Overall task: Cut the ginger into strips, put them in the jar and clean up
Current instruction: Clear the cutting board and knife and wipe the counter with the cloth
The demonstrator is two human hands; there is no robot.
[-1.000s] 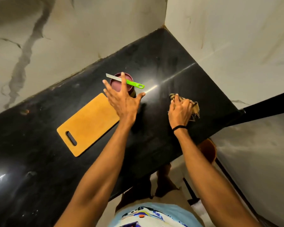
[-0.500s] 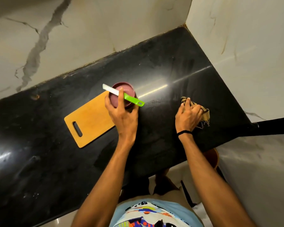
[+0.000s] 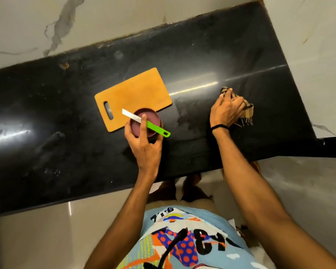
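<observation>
1. A person in a printed light-blue T-shirt (image 3: pixel 192 239) is standing at the near edge of a glossy black countertop (image 3: pixel 66 123).
2. The left hand (image 3: pixel 145 150) is gripping a round jar (image 3: pixel 151 118) with a maroon lid, its fingers curled round the jar's side. Whether the jar is lifted or resting on the counter cannot be told.
3. A knife (image 3: pixel 156 129) with a green handle and a white blade is lying across the lid, and the index finger (image 3: pixel 143 126) is pressing it down there.
4. The jar is overlapping the near edge of the cutting board.
5. To the right, well apart from the jar, the right hand (image 3: pixel 226 111), with a black band (image 3: pixel 219 126) at the wrist, is bunching a checked, fringed cloth (image 3: pixel 247 109) against the countertop.
6. The orange cutting board (image 3: pixel 136 92) is lying flat, its handle slot pointing left.
7. A marble-patterned wall (image 3: pixel 105 20) is rising behind the counter.
</observation>
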